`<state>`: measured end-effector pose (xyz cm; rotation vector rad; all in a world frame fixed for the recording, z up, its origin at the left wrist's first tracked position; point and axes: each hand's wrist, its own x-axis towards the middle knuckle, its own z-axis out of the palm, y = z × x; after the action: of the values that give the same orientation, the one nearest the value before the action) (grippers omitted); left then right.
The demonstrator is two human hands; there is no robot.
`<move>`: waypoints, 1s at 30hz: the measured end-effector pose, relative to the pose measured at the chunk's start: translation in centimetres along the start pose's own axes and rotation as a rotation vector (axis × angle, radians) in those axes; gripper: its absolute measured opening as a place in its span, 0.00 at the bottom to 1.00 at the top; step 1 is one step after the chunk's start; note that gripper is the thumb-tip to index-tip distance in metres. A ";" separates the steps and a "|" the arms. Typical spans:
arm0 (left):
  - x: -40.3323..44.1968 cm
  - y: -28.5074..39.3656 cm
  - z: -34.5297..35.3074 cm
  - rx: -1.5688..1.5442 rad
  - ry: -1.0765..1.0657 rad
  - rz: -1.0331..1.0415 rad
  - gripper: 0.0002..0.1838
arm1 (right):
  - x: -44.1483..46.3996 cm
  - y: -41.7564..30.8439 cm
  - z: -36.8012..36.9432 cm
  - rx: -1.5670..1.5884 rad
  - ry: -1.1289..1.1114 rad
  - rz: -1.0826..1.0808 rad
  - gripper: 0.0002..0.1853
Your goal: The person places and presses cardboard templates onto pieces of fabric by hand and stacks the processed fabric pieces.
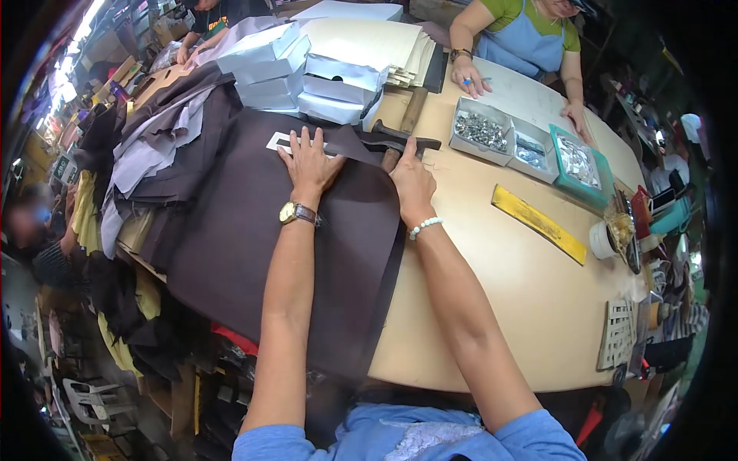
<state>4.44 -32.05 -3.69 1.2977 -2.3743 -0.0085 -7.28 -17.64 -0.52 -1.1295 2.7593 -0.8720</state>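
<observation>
Dark fabric [231,223] is lying beneath the left hand [311,163], which is spreading its fingers flat over a white slotted template [275,142] and gripping nothing. The right hand [415,184] is resting at the fabric's right edge, partly curled, index finger extending; whether it is grasping the nearby wooden handle [390,160], I cannot tell. White boxes [338,92] are standing beyond the left hand; a yellow strip [538,223] is lying right of the right hand on the counter [477,300].

Wearer's hands [310,161]: two. Yellow bar [538,224]: one. Open white boxes [478,153]: two. Green tray [586,193]: one.
</observation>
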 end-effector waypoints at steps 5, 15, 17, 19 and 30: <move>-0.2 0.3 -0.3 -0.022 -0.007 -0.011 0.45 | -0.4 2.0 -2.3 0.006 0.046 -0.059 0.34; -0.4 0.7 -0.6 -0.041 0.012 -0.023 0.48 | -3.4 -1.5 -7.9 0.614 0.316 -0.308 0.20; -0.3 0.3 -0.2 -0.037 0.019 0.004 0.45 | -5.0 -3.7 -6.9 0.598 0.256 -0.429 0.19; 0.3 -0.1 -0.6 -0.001 -0.147 -0.003 0.39 | -6.6 -5.1 -5.4 0.586 0.145 -0.445 0.18; -0.3 0.7 -0.8 0.022 -0.011 -0.008 0.46 | -4.2 0.1 -1.1 0.249 0.138 -0.231 0.23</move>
<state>4.31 -31.22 -2.96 1.3204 -2.3851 0.0073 -4.51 -14.29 -0.39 -1.4037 2.5568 -1.3234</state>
